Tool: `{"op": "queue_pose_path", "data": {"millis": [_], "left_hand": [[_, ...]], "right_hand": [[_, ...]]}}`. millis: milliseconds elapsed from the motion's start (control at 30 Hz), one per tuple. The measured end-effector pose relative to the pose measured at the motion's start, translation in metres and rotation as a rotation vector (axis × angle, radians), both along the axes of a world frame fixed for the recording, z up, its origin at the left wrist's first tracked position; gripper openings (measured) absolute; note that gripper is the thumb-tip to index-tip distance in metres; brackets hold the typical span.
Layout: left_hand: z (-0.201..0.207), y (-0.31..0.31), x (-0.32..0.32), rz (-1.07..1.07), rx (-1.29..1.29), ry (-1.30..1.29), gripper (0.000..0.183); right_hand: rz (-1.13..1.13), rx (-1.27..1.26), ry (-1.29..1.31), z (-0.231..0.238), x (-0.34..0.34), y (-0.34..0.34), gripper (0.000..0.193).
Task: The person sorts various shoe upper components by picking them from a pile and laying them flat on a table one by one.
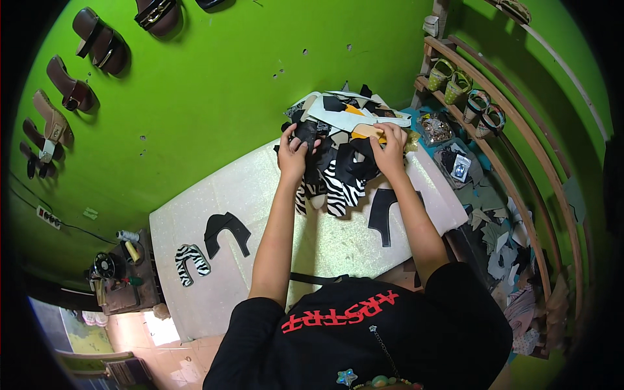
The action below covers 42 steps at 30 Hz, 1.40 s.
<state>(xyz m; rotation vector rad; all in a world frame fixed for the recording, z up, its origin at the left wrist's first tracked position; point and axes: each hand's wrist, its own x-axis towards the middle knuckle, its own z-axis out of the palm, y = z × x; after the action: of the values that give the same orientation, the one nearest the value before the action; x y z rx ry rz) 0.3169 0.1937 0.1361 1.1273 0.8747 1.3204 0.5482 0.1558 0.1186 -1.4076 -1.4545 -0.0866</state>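
Observation:
A heap of cut shoe-material scraps (pixel 335 120) in black, white, orange and zebra print lies at the far end of the table. My left hand (pixel 292 155) is at the heap's left side, its fingers and thumb closed on a black scrap (pixel 307 132). On the right side, my right hand (pixel 390 151) grips the edge of a beige piece (pixel 365 131) with orange beside it. Zebra-print pieces (pixel 341 188) hang toward me at the heap's near edge. Beside my right forearm lies a black curved cutout (pixel 380 218), partly hidden by the arm.
On the pale glittery table (pixel 312 250), a black curved piece (pixel 227 233) and a zebra-print piece (pixel 192 265) lie left. Wooden racks (pixel 500 117) with small baskets stand right, above scraps (pixel 494 240). Sandals (pixel 101 42) hang on the green wall. A small machine (pixel 110 266) stands left.

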Motion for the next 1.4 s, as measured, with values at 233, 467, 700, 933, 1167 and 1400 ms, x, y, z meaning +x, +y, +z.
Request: {"op": "queue_pose_path", "data": {"millis": [233,467,700,933,1167,1400], "left_hand": [[0.01,-0.035,0.005,-0.015,-0.186,-0.278,0.046],[0.003,-0.061,-0.008,-0.269,-0.11,-0.445,0.033],[-0.013,-0.09,-0.042,-0.18,-0.165,-0.551,0.035],[-0.045,-0.124,-0.079,0.241,-0.468,0.243,0.087],[-0.008,-0.194,-0.122,-0.249,0.146,0.653,0.065],[-0.022,-0.218,-0.212,0.014,0.108,0.736,0.03]], "right_hand": [[0.155,0.061,0.078,0.011,-0.049,-0.033,0.015],[0.488,-0.232,0.27,0.007,-0.097,-0.056,0.032],[0.553,-0.57,0.299,0.0,-0.121,-0.088,0.019],[0.364,-0.516,0.32,-0.005,-0.154,-0.108,0.03],[0.257,-0.615,0.034,-0.009,-0.202,-0.121,0.066],[0.604,-0.892,0.523,-0.016,-0.29,-0.139,0.024]]}}
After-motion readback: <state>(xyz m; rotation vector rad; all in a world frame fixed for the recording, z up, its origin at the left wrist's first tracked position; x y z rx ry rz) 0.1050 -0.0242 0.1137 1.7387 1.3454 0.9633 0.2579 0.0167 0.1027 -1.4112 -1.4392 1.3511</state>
